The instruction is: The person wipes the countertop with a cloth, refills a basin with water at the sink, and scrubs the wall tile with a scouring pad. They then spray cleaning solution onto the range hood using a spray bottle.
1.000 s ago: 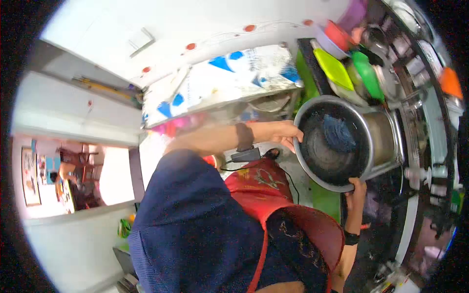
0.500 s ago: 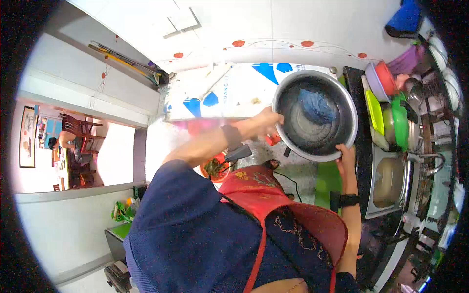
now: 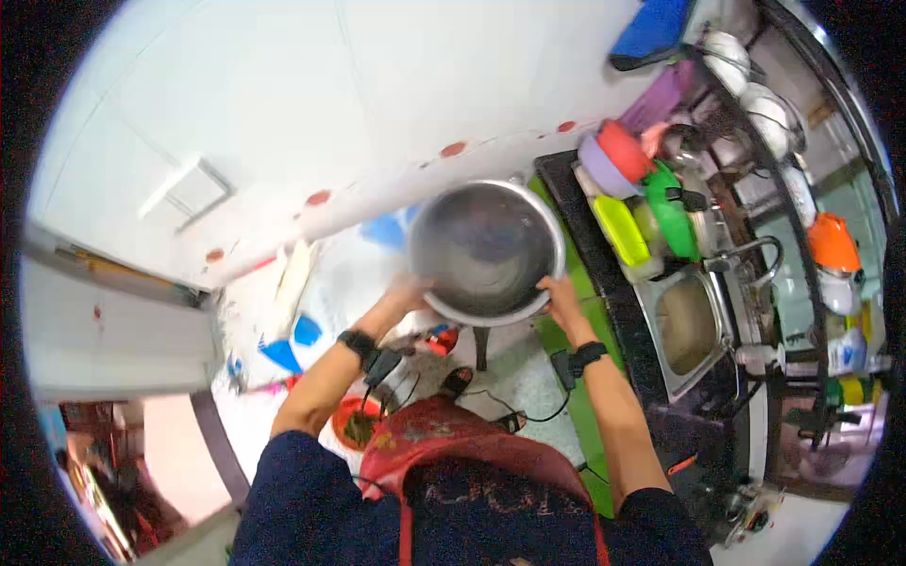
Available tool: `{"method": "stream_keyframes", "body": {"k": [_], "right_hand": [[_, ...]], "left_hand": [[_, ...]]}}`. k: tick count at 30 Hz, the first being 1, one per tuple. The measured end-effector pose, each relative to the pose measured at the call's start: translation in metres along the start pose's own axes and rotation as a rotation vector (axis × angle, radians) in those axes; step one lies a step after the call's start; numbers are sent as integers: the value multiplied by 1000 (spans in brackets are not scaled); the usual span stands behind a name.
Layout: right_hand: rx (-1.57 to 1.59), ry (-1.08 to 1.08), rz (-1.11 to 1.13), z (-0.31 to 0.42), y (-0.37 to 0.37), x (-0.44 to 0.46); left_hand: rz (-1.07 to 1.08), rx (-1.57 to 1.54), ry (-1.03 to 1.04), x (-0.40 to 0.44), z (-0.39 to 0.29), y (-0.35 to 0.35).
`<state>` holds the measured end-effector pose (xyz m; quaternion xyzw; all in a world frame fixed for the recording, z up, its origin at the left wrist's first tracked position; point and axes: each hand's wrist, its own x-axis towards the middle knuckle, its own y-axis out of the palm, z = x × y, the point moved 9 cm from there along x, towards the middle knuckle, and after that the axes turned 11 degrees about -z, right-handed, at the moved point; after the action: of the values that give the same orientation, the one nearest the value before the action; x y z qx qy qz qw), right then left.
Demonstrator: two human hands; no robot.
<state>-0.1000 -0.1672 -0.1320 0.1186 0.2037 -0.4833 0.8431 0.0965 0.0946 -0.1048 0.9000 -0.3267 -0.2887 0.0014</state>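
Observation:
A wide metal basin (image 3: 491,319) is held up in front of me, its mouth facing me. My left hand (image 3: 409,291) is closed on its lower left rim, and the fingertips are blurred. On the lower right rim my right hand (image 3: 559,300) grips the same basin. The inside looks dark, with a blurred bluish-grey patch that may be a reflection or water; I cannot tell which. Both wrists wear black straps. Below the basin, near my left forearm, an orange container (image 3: 355,424) with green stuff in it stands on the floor.
Right of me runs a black counter with a steel sink (image 3: 686,325), a faucet (image 3: 760,250), a yellow-green tray (image 3: 620,232), a green basin (image 3: 668,212) and stacked red and purple bowls. A rack (image 3: 783,189) holds dishes above. A white-and-blue covered surface (image 3: 330,264) lies along the wall.
The basin, still in both hands, appears lower and further left in view. My head has turned, so the sink and counter have swung left and tilted.

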Motion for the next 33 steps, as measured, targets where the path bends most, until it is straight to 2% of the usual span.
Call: {"method": "stream_keyframes", "body": {"k": [2, 4, 6, 7, 10, 11, 13, 14, 15, 16, 18, 22, 24, 25, 28, 31, 33], "right_hand": [[31, -15, 18, 5, 2, 9], [57, -13, 49, 8, 5, 13], [58, -62, 76, 23, 7, 10], [70, -24, 84, 7, 5, 25], [-41, 48, 18, 24, 5, 6], [11, -29, 151, 9, 11, 25], [18, 8, 123, 20, 6, 12], [11, 52, 110, 32, 5, -2], [20, 51, 154, 56, -1, -32], [26, 39, 146, 52, -11, -32], [-190, -69, 15, 40, -41, -24], [-341, -96, 40, 38, -69, -58], [-314, -146, 42, 38, -81, -74], [-289, -178, 55, 40, -83, -81], [-287, -173, 63, 45, -88, -101], [-304, -253, 82, 56, -85, -121], [-421, -342, 138, 81, -78, -137]], "left_hand": [[-8, -90, 11, 0, -3, 1], [18, 18, -14, 2, -16, 0], [-26, -80, -110, -21, -33, -9], [-176, 114, 39, -23, -42, -40], [-551, 589, 498, -41, -62, -160], [-673, 891, 659, -50, -64, -202], [-840, 982, 500, -84, -68, -244], [-960, 1181, 477, -103, -72, -246], [-981, 1212, 334, -107, -62, -261], [-978, 1208, 351, -106, -57, -269], [-895, 1168, 226, -91, -32, -288], [-873, 1248, 356, -91, -13, -300], [-922, 1278, 333, -76, -1, -323], [-964, 1332, 230, -100, -22, -296], [-968, 1515, 270, -104, -27, -297], [-957, 1346, 248, -108, -24, -310], [-994, 1334, 254, -132, -58, -272]]}}
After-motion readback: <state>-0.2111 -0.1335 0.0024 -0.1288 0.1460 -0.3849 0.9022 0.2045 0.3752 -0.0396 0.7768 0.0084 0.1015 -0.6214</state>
